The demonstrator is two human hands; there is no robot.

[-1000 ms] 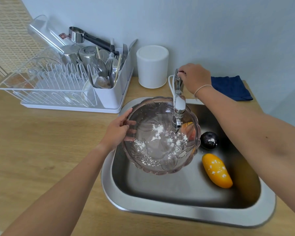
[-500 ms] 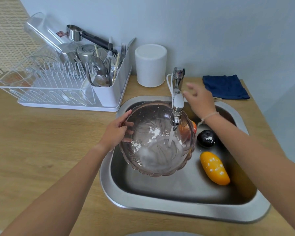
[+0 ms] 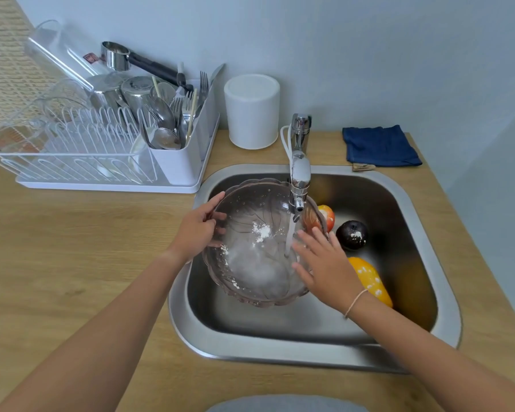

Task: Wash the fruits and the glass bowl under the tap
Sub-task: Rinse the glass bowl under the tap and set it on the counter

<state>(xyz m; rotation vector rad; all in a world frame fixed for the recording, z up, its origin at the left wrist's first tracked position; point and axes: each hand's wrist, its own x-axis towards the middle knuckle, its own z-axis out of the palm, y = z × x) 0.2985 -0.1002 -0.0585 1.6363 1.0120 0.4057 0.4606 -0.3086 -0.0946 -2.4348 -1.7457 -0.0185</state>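
Left hand's (image 3: 201, 230) grip clamps the glass bowl's (image 3: 250, 281) rim, tilting it under the tap (image 3: 300, 176) so water rinses the powder; right hand (image 3: 324, 263) rests open-fingered inside, over the sink (image 3: 309, 349).

The sink (image 3: 422, 331) is brushed steel with a dull sheen, and the tap (image 3: 300, 171) above it is bright polished chrome. The glass bowl (image 3: 250, 200) is clear, tinted glass with a moulded ribbed pattern, wet and dusted with white powder. The bench (image 3: 57, 263) shows matt, pale wood grain. The dish rack (image 3: 107, 173) looks like smooth white plastic, holding shiny metal cutlery (image 3: 167, 126). The folded cloth (image 3: 379, 145) is soft, matt blue fabric. The yellow fruit (image 3: 372, 281) has a glossy skin.
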